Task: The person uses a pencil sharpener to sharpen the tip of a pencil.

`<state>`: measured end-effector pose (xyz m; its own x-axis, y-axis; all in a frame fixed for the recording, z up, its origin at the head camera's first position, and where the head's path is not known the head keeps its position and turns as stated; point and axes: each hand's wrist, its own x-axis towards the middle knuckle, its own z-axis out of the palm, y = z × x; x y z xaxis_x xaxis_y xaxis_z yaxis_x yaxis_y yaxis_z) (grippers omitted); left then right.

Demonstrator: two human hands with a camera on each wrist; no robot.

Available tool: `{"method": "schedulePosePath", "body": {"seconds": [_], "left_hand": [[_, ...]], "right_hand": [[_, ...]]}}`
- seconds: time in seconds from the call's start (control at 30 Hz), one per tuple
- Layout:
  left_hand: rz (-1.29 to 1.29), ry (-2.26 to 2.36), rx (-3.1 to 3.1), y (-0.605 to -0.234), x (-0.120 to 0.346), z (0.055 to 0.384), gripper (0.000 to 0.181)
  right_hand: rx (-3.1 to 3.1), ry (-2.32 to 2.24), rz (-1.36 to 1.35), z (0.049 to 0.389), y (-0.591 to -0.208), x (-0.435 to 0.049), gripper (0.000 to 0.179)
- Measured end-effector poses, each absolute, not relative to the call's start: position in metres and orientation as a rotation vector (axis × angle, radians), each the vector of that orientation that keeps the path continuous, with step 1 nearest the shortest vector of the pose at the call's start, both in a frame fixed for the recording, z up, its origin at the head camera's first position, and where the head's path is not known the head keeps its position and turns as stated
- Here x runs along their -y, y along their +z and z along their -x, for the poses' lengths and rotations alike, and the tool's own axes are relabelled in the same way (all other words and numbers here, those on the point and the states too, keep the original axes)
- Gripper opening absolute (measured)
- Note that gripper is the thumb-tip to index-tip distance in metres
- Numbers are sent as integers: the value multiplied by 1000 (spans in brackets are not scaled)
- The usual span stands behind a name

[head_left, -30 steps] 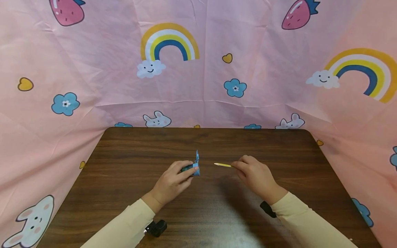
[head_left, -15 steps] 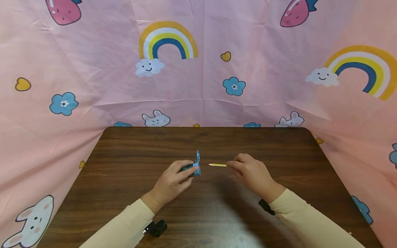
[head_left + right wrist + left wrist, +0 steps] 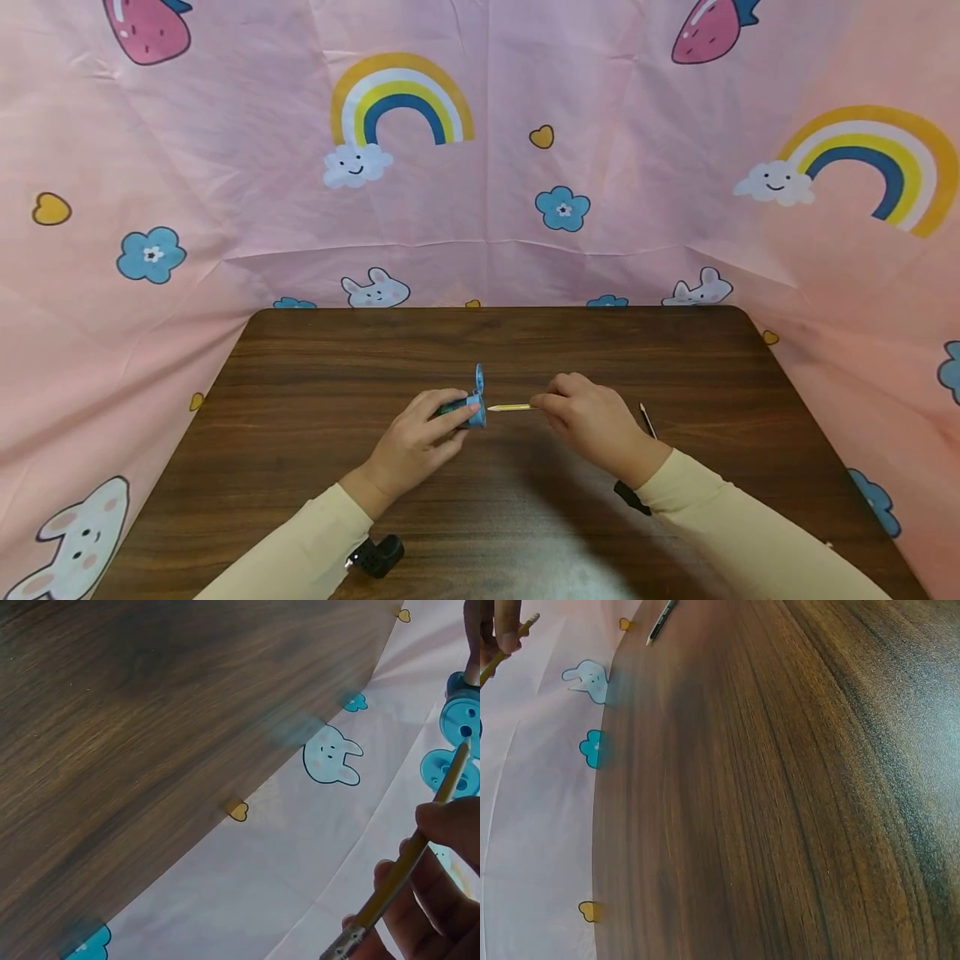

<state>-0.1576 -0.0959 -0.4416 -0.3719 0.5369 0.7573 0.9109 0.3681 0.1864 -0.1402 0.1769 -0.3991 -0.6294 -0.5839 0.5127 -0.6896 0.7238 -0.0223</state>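
A: Where is the yellow pencil (image 3: 512, 407) sitting?

B: It's hanging over the middle of the surface (image 3: 337, 350), its sharpened tip pointing left, just beside the face of the blue two-hole sharpener (image 3: 455, 720). Whether they're touching, I'm not managing to tell. The sharpener's round lid (image 3: 433, 766) is standing open.

A: What's worrying you?

B: The tip is lining up near the lower hole (image 3: 466, 730) in the right wrist view. I'm guessing a slight slant could be catching it on the edge, and a hard push could be snapping the point. A loose grip on the left might be letting the sharpener twist.

A: How are the hands posing?

B: The left hand (image 3: 416, 437) is reaching in from the near left, fingers curling round the sharpener's body, its face turning right. The right hand (image 3: 588, 421) is mirroring it from the near right, thumb and fingertips pinching the pencil, the metal-banded end sticking out behind.

A: Anything farther out?

B: A dark pencil (image 3: 647, 421) is lying just right of the right hand, and a printed pink cloth (image 3: 450, 208) is hanging along the far side.
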Motion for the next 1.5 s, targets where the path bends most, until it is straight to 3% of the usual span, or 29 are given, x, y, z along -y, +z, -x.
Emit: {"method": "schedulePosePath", "body": {"seconds": [0.33, 0.57, 1.5], "left_hand": [[1264, -794, 2040, -441, 96, 157, 29], [1277, -812, 2102, -437, 94, 154, 50], [1240, -759, 2164, -437, 88, 153, 47]], "right_hand": [[2439, 268, -1000, 141, -399, -171, 18], [2434, 250, -1038, 140, -399, -168, 19], [2456, 261, -989, 138, -405, -159, 20]]}}
